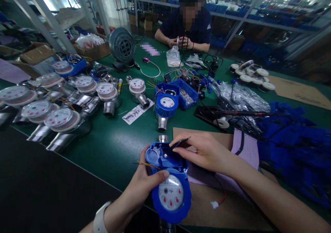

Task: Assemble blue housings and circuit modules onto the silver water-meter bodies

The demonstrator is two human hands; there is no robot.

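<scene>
My left hand (147,178) grips a water meter (171,193) with a blue housing, its thumb resting on the housing above the round white dial with red pointers. The upper compartment (172,159) of the housing lies open, with thin coloured wires (147,164) coming out at its left side. Between thumb and fingers, my right hand (199,150) pinches a thin, flat black piece (180,142), tilted over the compartment's upper right. Under my right forearm a red and black cable with a white plug (214,204) hangs; where it starts is hidden.
Another blue-cased meter (167,103) stands ahead, beside a blue bin of screws (186,97). Bare meters (62,119) crowd the left. Cardboard (214,212) and pink paper (247,147) lie under my right arm, blue parts (292,150) to the right. A co-worker (187,26) sits opposite.
</scene>
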